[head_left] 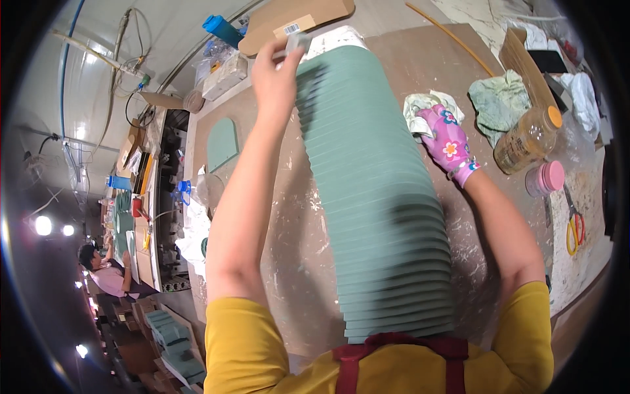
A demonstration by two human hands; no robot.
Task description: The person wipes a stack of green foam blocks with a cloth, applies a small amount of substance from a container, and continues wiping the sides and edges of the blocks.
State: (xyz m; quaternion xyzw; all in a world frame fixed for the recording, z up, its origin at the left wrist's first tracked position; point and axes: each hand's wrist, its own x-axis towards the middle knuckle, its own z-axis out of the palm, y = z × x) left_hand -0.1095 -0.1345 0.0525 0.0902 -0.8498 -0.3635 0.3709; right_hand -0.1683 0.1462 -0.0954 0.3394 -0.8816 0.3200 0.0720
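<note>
A long row of overlapping green sheets with rounded far ends runs from my body toward the far edge of the table. Over its far left corner is my left hand, bare, its fingers closed on a small pale grey block that is blurred. My right hand wears a pink flowered glove. It grips a crumpled white cloth beside the row's right edge. White material shows at the row's far end. One loose green piece with a rounded end lies on the board at the left.
At the right are a green-stained cloth, an orange-capped bottle, a pink-lidded jar and scissors. A thin stick lies far right. Cardboard and a blue bottle stand far left. Another person works farther left.
</note>
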